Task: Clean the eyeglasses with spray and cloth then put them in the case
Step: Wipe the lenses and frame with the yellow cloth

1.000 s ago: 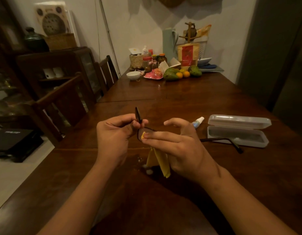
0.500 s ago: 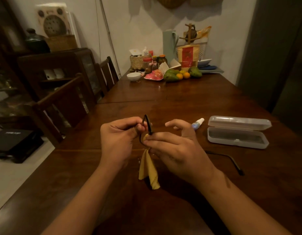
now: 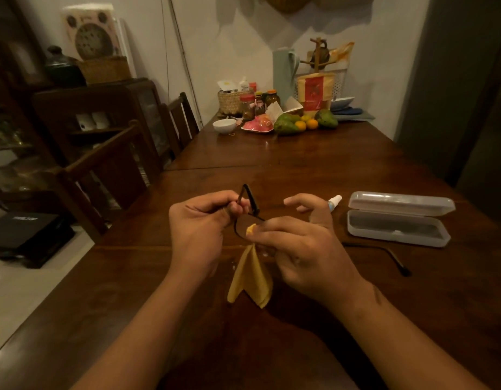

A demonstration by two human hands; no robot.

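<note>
Between my two grips, over the near part of the surface [image 3: 300,164], I see the eyeglasses [image 3: 241,225] held up. The left grip [image 3: 198,229] pinches the frame at one end, with one dark arm sticking up past its fingertips. The right grip [image 3: 303,249] pinches the yellow cloth [image 3: 250,277] onto a lens with thumb and forefinger, its other fingers raised and loosely spread. The rest of the cloth hangs below. The other arm of the eyeglasses reaches out low to the right of that grip; I cannot tell whether it touches the wood. Just beyond the right grip lies the spray bottle [image 3: 334,201], partly hidden. Further right, the case [image 3: 395,237] lies open.
</note>
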